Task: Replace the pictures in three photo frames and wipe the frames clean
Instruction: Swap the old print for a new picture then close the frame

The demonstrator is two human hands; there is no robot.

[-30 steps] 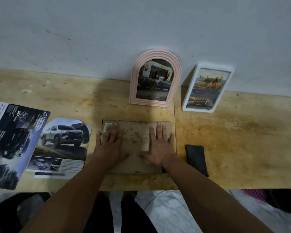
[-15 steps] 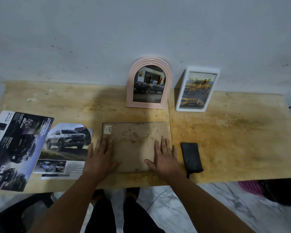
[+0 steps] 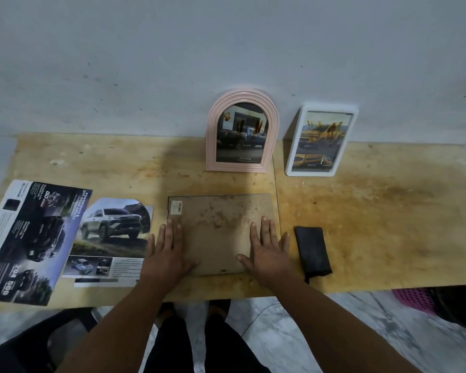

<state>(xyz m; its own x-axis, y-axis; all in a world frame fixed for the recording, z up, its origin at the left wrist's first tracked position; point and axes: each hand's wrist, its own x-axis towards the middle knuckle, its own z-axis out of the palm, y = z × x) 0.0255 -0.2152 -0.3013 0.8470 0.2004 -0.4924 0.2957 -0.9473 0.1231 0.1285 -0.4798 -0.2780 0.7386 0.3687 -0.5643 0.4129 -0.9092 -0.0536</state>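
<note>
**Two flat hands on a face-down photo frame**

Stained plywood forms the table (image 3: 361,211), pushed against a pale, scuffed wall (image 3: 145,63). At its near edge lies a rectangular frame (image 3: 221,224), back side up (brown, blotchy backing board with a small sticker in one corner). The left hand (image 3: 166,254) rests flat over the frame's left edge and the right hand (image 3: 267,254) lies flat on its right part; fingers on both are straight and spread, gripping nothing. Just right of the right hand sits a folded dark cloth (image 3: 311,250). Left of the frame lie a cut-out car picture (image 3: 111,238) and a dark car brochure (image 3: 27,238). Leaning upright against the wall are a pink arched frame (image 3: 242,130) and a white frame (image 3: 320,141), each holding a car picture.
</note>
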